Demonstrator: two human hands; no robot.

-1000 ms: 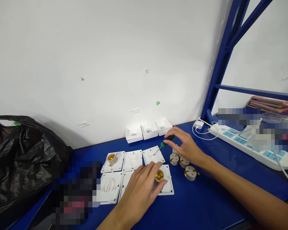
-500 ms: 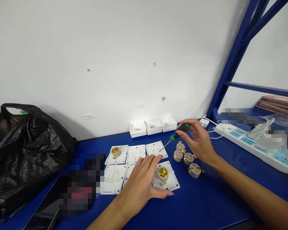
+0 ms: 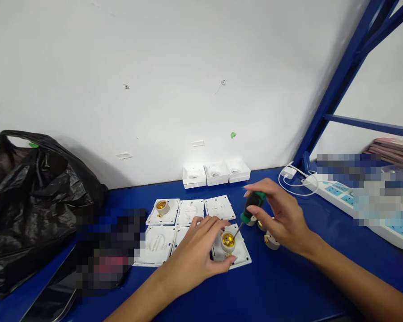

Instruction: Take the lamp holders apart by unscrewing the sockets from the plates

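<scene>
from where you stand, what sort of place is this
Probably an electrical assembly workspace, judging by the screwdriver, the brass-lined lamp socket on its white plate, and the power strip.

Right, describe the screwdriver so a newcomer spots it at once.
Start at the blue tabletop and find the right hand. It holds the screwdriver, slanting down toward a gold-lined socket; the black-and-green handle sets it apart from the white plates nearby.

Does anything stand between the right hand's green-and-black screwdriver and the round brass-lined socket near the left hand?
Nothing visible: the screwdriver has its tip at the socket; the left hand is mostly on the opposite side.
</scene>
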